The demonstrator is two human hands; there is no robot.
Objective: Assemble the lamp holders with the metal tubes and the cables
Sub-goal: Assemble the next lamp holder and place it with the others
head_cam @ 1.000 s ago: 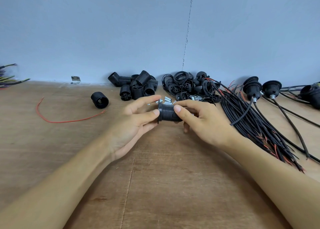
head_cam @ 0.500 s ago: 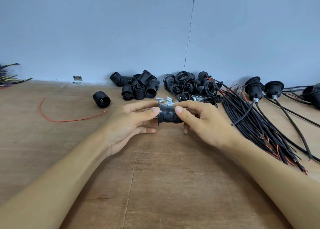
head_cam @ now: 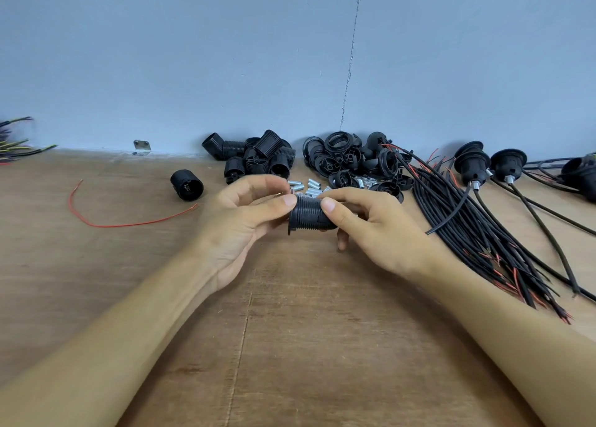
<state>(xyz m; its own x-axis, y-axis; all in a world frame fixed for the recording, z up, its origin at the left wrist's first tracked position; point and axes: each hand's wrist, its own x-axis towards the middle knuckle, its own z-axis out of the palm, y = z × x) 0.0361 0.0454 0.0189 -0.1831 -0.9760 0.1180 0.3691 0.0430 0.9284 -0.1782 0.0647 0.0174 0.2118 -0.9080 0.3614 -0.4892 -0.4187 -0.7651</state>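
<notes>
A black ribbed lamp holder [head_cam: 306,215] lies sideways in the air above the wooden table [head_cam: 290,330], held between both hands. My right hand [head_cam: 371,226] grips its right end, thumb on top. My left hand [head_cam: 245,220] touches its left rim with thumb and curled fingers. Several short silver metal tubes [head_cam: 306,186] lie just behind the hands. A bundle of black cables [head_cam: 477,233] with red wire ends fans out on the right.
A pile of black threaded holders [head_cam: 258,159] and a pile of black rings and caps [head_cam: 351,162] sit by the blue wall. One lone holder [head_cam: 187,184] and a red wire [head_cam: 122,223] lie at left. Assembled holders with cables [head_cam: 474,163] rest far right.
My left hand's fingers have curled in closer round the holder's left rim. The holder and my right hand stay nearly where they were.
</notes>
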